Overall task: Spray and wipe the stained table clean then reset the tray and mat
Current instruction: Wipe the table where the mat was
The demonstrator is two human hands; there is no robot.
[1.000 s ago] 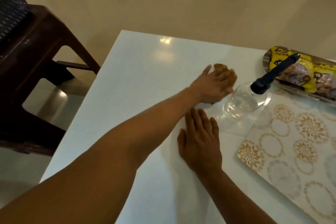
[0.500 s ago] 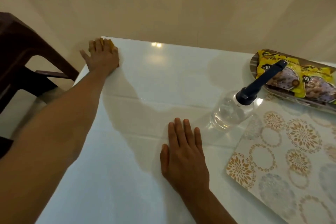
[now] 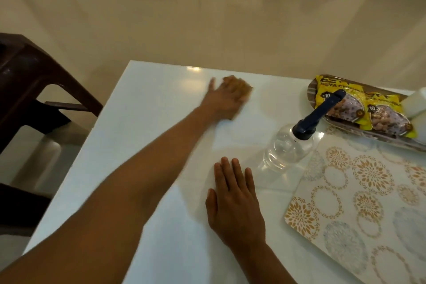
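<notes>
On the white tabletop the left hand reaches out to the far side, its grip spread flat and pressing a brownish-yellow cloth that shows just past the blurred fingers. The right hand lies palm down nearer the person, fingers straight and close together, holding nothing. To its right a clear spray bottle stands just beside the floral mat, with a tray of yellow snack packets beyond.

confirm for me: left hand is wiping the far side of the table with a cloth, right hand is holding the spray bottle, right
Not quite. The head view shows the right hand resting flat on the table, apart from the spray bottle, which stands untouched beside it. The left hand is indeed wiping the far side with a cloth.
</notes>
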